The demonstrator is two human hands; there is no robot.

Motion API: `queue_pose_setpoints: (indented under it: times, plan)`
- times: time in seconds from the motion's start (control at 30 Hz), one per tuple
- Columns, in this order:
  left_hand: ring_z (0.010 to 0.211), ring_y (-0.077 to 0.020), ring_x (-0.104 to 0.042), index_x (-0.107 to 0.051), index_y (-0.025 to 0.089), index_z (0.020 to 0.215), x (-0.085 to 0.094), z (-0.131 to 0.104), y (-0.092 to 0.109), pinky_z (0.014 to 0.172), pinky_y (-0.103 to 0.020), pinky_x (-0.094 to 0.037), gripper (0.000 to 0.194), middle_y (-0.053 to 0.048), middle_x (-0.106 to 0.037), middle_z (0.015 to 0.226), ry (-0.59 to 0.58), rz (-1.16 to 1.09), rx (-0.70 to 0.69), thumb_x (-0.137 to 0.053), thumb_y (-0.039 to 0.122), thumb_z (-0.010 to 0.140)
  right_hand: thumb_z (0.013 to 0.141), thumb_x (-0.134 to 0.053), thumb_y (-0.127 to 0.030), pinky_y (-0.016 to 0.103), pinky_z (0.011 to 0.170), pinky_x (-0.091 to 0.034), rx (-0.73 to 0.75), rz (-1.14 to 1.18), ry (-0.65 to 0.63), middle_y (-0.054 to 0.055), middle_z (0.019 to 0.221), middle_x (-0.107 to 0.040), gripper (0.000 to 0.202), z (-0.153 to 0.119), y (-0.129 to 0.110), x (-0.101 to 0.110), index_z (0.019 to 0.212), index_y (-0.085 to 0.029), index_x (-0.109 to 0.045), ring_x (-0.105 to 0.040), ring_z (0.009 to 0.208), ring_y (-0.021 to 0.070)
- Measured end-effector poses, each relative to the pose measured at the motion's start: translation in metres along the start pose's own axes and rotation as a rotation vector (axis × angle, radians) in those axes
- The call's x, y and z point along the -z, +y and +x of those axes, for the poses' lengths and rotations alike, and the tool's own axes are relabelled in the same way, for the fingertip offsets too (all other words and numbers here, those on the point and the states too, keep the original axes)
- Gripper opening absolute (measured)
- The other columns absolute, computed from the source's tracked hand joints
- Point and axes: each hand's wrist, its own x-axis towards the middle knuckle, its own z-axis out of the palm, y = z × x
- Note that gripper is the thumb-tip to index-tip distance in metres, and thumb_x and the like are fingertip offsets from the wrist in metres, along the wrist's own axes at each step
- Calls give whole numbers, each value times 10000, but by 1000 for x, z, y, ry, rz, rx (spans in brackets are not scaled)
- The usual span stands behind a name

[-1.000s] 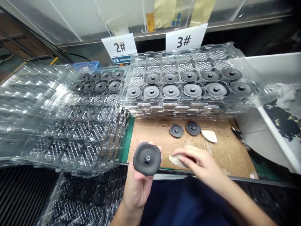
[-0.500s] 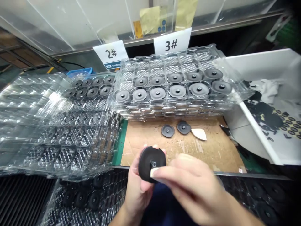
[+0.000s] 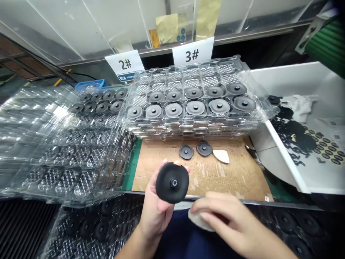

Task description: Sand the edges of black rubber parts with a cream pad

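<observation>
My left hand (image 3: 155, 212) grips a round black rubber disc (image 3: 168, 180) from below and behind, its central stub facing up toward me. To the right and slightly lower, my right hand (image 3: 229, 219) pinches a pale, thin pad (image 3: 201, 220) between thumb and fingers, apart from the disc. Two more dark discs, one on the left (image 3: 186, 151) and one on the right (image 3: 204, 148), lie on the cardboard (image 3: 231, 180). Beside them rests a cream-coloured pointed piece (image 3: 221, 156).
Stacked clear trays (image 3: 188, 124) behind the cardboard hold several discs under a "3#" sign (image 3: 192, 54). More clear trays (image 3: 61, 144) stand at the left, near a "2#" sign (image 3: 124, 64). A white bin (image 3: 285, 154) with black scraps is at the right.
My right hand has moved down and away from the disc with the pale pad, so the central stub now shows fully. The view has shifted slightly.
</observation>
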Motion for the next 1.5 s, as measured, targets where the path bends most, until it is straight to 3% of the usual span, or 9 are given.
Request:
queue_pose_setpoints:
  times: [0.17,0.37,0.57,0.73,0.87,0.97,1.03,1.2,1.5]
  plan:
    - [1012,-245,-608,-582,282,1114,-5,2,-9,938,-340,-447,650,-32,-648,1134,64,69,90,-792,344,501,855,-460,-125,220,609,-420,239,-19,311,12,738,-605,239,4,-25,21,1031,-218,-593,-545,651,118]
    - [1049,-233,-586,-571,263,1132,4,9,-16,887,-269,-473,601,-39,-650,1123,212,112,106,-776,255,567,832,-494,-123,221,706,-435,42,74,1,-12,830,-660,202,7,22,-1,899,-227,-654,-590,756,122]
    - [1096,-298,-548,-548,274,1163,-13,8,-30,962,-412,-418,638,-54,-620,1164,79,-28,268,-679,499,581,822,-480,-185,328,784,-436,-177,190,412,62,927,-614,209,20,105,-28,948,-193,-648,-568,873,197]
    - [1110,-331,-529,-471,293,1239,-24,9,-45,945,-478,-409,568,-70,-572,1221,-89,-57,424,-403,595,763,806,-465,-192,314,729,-466,-205,273,638,94,1072,-537,259,15,114,-20,1022,-181,-608,-568,851,183]
    - [1025,-261,-583,-147,411,1355,-23,11,-60,899,-464,-427,648,-72,-497,1264,-377,451,128,-504,412,814,851,-473,-223,263,710,-476,-223,366,709,49,911,-616,188,-20,99,0,974,-202,-613,-597,797,155]
    - [1118,-244,-498,-9,358,1374,-25,12,-69,952,-452,-363,961,-104,-488,1228,-646,968,-264,-653,119,702,870,-480,-232,232,716,-469,-239,403,781,18,832,-620,164,-49,91,9,999,-226,-581,-594,786,134]
    - [1095,-237,-507,40,300,1377,-27,12,-71,925,-446,-383,1022,-134,-504,1182,-731,1109,-350,-655,51,670,861,-506,-238,220,713,-452,-212,408,823,10,864,-594,142,-62,86,12,987,-248,-570,-566,798,124]
    - [1115,-249,-489,65,241,1377,-27,8,-70,944,-461,-356,994,-162,-501,1176,-671,1104,-269,-666,158,707,813,-594,-226,223,643,-409,-124,516,609,-7,819,-580,177,-68,70,19,983,-275,-601,-517,723,114]
    - [982,-259,-556,6,300,1336,-26,-2,-61,890,-444,-373,952,-88,-535,1081,-580,905,195,-661,440,672,690,-713,-175,193,639,-442,-179,790,176,-8,759,-647,157,-52,50,44,846,-192,-700,-576,690,94]
